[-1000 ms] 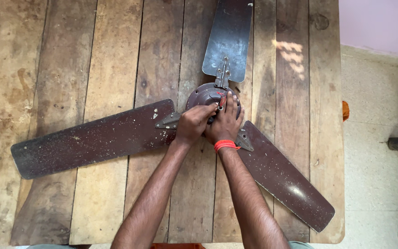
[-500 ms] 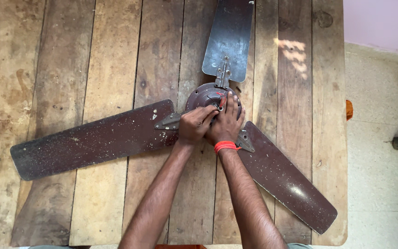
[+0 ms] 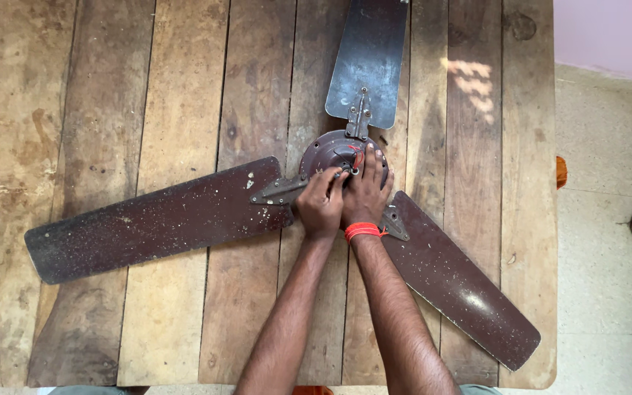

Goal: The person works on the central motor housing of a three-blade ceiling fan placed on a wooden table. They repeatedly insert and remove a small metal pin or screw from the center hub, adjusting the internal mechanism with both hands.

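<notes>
Across most of the frame: worn plank table, right edge near frame right; pale tiled floor beyond, pink wall upper right. Centre: ceiling fan hub, three dusty brown blades spread flat. Left hand fingers curled, pinching at hub centre; right hand fingers narrow, laid on hub, red wrist thread. Bare planks lower left.

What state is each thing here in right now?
Ceiling fan: lying flat on the table, dusty.
Three blades: all attached to the hub, speckled.
Left hand: fingers pinching at the hub's middle.
Right hand: resting flat on the hub.
Wooden table: worn, stained planks.
</notes>
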